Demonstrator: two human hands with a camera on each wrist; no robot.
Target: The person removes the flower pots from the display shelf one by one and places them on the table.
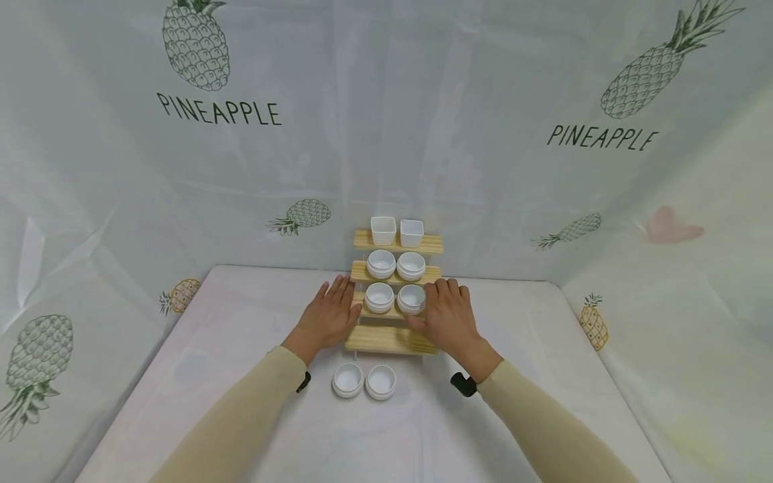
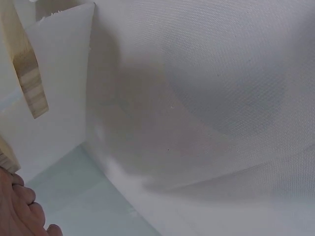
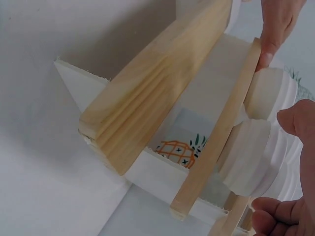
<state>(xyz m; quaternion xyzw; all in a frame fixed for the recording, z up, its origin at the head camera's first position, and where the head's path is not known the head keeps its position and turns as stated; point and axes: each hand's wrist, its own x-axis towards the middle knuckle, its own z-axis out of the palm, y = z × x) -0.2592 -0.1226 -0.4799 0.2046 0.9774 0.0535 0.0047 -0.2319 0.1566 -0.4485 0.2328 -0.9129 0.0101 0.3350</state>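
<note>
A wooden tiered stand (image 1: 392, 340) holds white ramekins and square cups. My left hand (image 1: 329, 312) lies along the stand's left side with fingers extended; its thumb reaches the left ramekin (image 1: 379, 297) on the second tier from the bottom. At the right side, my right hand (image 1: 448, 315) has bent fingers and a thumb around the right ramekin (image 1: 412, 299) of that tier. In the right wrist view, the thumb and fingertips are at opposite sides of this ramekin (image 3: 251, 157). The left wrist view shows left-hand fingers (image 2: 22, 209) by a shelf end.
Two ramekins (image 1: 348, 380) stand on the white tabletop (image 1: 417, 429) before the stand. Higher tiers carry two more ramekins (image 1: 381, 264) and two square cups (image 1: 383, 230). A pineapple-print curtain (image 1: 410, 134) rises behind.
</note>
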